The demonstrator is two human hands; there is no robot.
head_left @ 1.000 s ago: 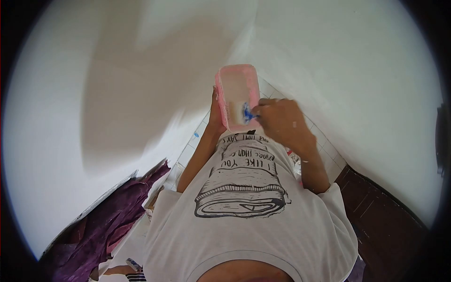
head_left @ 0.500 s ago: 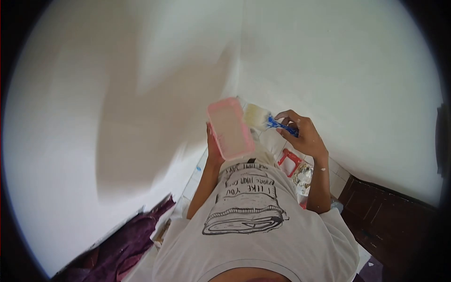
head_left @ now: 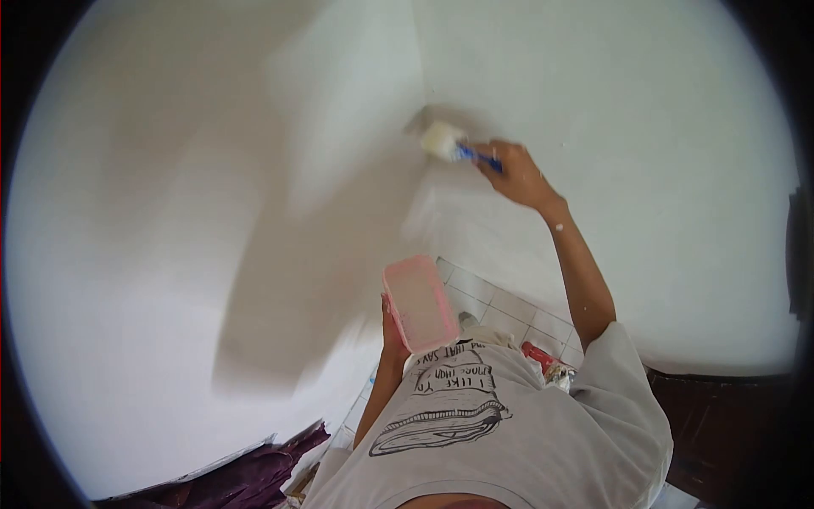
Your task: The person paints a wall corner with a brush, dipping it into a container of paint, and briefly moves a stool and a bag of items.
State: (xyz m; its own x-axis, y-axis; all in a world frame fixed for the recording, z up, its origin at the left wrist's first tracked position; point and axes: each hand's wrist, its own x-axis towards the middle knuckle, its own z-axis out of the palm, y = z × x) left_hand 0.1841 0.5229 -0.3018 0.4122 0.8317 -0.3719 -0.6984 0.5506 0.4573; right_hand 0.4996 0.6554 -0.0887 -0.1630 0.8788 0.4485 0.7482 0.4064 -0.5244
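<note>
My right hand (head_left: 515,174) grips the blue handle of a paintbrush (head_left: 445,142). Its wide, cream-coloured bristles are up close to the corner where two white walls meet, and a small shadow falls beside them. Lower down, near my waist, my left hand (head_left: 393,332) supports a pink rectangular plastic tub (head_left: 421,304) from its left side and underneath. Whitish paint covers the inside of the tub. Specks of white paint dot my right wrist and forearm.
White walls rise on the left (head_left: 170,212) and right (head_left: 636,212). White floor tiles (head_left: 500,316) show below the corner, with a red object (head_left: 541,356) by my right side. Dark purple cloth (head_left: 246,471) lies at lower left, dark brown furniture (head_left: 721,424) at lower right.
My right hand has lifted the paintbrush from beside the tub up to the wall corner, arm stretched out. The tub sits lower in view, still in my left hand.
</note>
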